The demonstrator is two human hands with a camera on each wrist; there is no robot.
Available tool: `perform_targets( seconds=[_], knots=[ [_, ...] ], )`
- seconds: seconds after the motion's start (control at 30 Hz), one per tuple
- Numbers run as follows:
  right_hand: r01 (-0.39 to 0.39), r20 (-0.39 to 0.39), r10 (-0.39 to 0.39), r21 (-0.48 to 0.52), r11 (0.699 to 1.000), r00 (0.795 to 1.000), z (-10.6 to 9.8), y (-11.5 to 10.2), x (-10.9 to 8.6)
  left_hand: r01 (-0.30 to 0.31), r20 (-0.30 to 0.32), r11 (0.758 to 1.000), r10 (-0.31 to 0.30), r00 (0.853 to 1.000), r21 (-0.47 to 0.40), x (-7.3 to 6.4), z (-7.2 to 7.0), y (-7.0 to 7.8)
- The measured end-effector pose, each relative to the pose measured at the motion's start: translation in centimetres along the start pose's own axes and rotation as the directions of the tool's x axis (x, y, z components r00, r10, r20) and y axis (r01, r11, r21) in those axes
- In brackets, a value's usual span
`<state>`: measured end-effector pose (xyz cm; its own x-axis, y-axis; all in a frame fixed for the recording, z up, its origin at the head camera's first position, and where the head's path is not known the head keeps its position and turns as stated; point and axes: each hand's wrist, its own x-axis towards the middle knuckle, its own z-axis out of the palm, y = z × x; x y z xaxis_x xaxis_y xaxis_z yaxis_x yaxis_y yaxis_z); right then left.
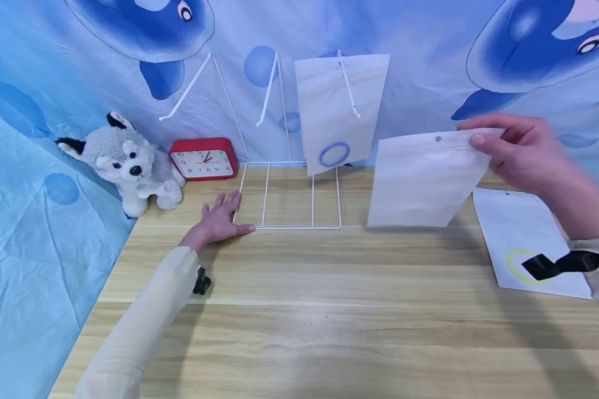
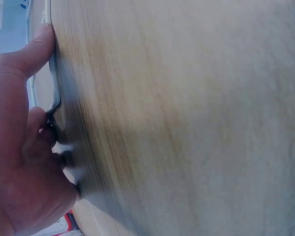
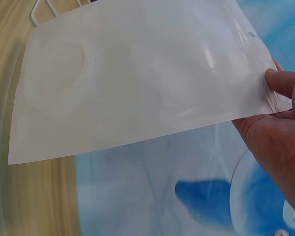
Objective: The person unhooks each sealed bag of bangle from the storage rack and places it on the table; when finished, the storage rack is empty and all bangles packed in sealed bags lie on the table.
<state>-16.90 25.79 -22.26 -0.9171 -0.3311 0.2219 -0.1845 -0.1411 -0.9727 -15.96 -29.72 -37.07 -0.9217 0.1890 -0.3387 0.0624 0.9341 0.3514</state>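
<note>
My right hand point(image 1: 524, 152) pinches a flat white pouch point(image 1: 421, 183) by its top right corner, thumb on the near face. The pouch hangs above the table, a round hole near its top edge; in the right wrist view a faint ring shape shows through it. My left hand point(image 1: 219, 219) rests with spread fingers at the front left corner of a white wire rack point(image 1: 265, 195), its thumb point(image 2: 39, 46) on the front wire. Another white pouch point(image 1: 324, 105), with a blue ring showing, hangs on the rack's right hook. The left and middle hooks are bare.
Flat on the table point(image 1: 299, 310) at right lies a third white pouch point(image 1: 514, 221) with a yellow ring showing, partly behind my right wrist. A red clock point(image 1: 203, 159) and a plush husky point(image 1: 130, 163) stand left of the rack. Blue whale-print cloth point(image 1: 419, 33) hangs behind.
</note>
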Motion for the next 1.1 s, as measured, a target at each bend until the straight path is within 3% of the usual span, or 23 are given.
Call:
perform_targets(
  seconds=[0.33,0.6,0.7,0.83,0.97,1.1],
  knots=[
    [-0.012,-0.070,0.013,0.016,1.000,0.997,-4.4,1.0,-2.7,0.006,0.006,1.000,-0.006,1.000,0.002,0.1,0.4,-0.2],
    [-0.050,-0.113,0.042,-0.071,0.996,0.993,-6.9,1.6,-3.9,0.015,0.017,1.000,-0.015,1.000,0.002,0.1,0.1,-0.1],
    [-0.125,-0.175,0.100,-0.136,0.983,0.980,-7.6,1.7,-3.5,0.015,0.016,1.000,-0.015,1.000,0.004,0.2,-0.1,-0.1],
    [-0.297,-0.298,0.217,-0.253,0.921,0.930,-8.4,2.0,-2.6,0.014,0.015,1.000,-0.014,1.000,0.008,0.2,-0.2,-0.1],
    [-0.413,-0.387,0.275,-0.336,0.847,0.880,-9.0,2.7,-1.3,0.012,0.018,1.000,-0.012,1.000,0.010,0.2,-0.3,0.0],
    [-0.463,-0.411,0.291,-0.421,0.780,0.864,-9.2,3.5,0.4,0.010,0.017,1.000,-0.010,1.000,0.003,0.2,-0.2,0.2]
  ],
)
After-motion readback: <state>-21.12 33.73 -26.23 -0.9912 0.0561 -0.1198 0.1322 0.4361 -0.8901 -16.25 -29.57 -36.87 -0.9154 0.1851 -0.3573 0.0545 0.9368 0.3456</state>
